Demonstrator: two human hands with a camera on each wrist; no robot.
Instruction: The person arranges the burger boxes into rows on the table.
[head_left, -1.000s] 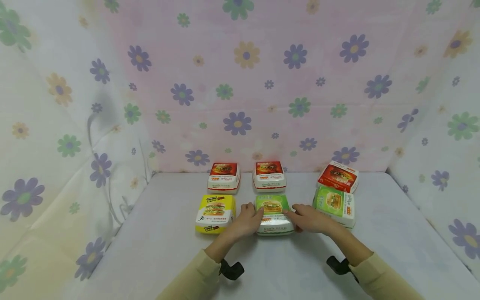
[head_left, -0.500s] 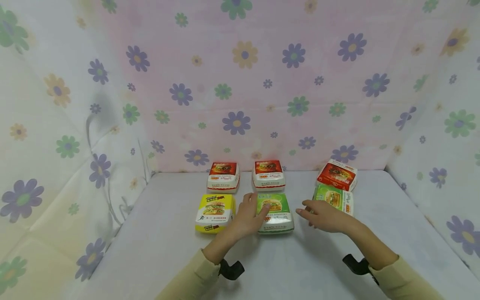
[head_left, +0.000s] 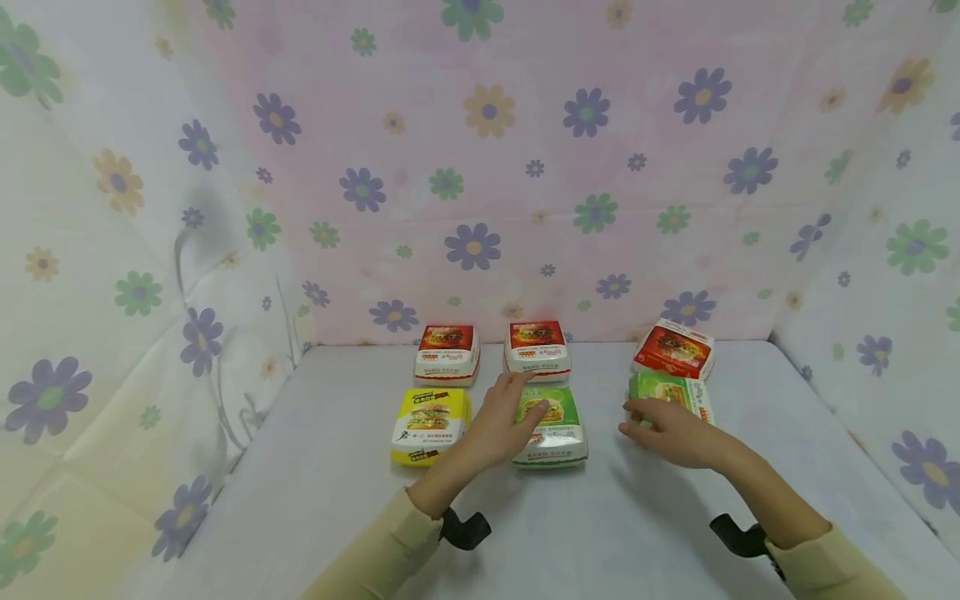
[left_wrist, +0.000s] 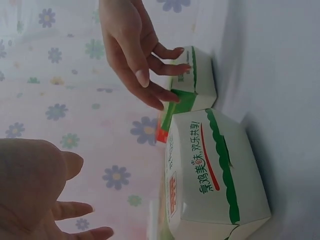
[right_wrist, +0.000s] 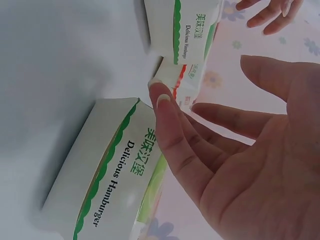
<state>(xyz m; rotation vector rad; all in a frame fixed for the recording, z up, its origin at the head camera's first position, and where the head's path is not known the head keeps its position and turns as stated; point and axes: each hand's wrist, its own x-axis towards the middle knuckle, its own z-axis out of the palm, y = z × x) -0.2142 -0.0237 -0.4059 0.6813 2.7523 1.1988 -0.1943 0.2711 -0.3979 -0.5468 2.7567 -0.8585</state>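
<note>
In the head view my left hand (head_left: 497, 425) hovers over the left part of the middle green-and-white hamburger box (head_left: 558, 437), fingers extended and thumb apart. My right hand (head_left: 678, 435) is in front of the right green-and-white hamburger box (head_left: 660, 386) and hides much of it. The right wrist view shows my right hand's fingers (right_wrist: 182, 155) loosely bent with nothing between them, beside that box's white wall (right_wrist: 115, 165). Seen from the left wrist, the middle box (left_wrist: 220, 170) sits on the table, apart from my left hand (left_wrist: 30, 190).
A yellow hamburger box (head_left: 431, 425) stands left of the middle green one. Behind them are two red-and-white boxes, one on the left (head_left: 447, 354) and one in the middle (head_left: 536, 350). A tilted red box (head_left: 675, 350) touches the right green one. Flowered cloth (head_left: 420, 167) surrounds the table.
Both hands have come off the sides of the middle green box. The right hand has moved right to the other green box; the left hand has risen and moved slightly forward.
</note>
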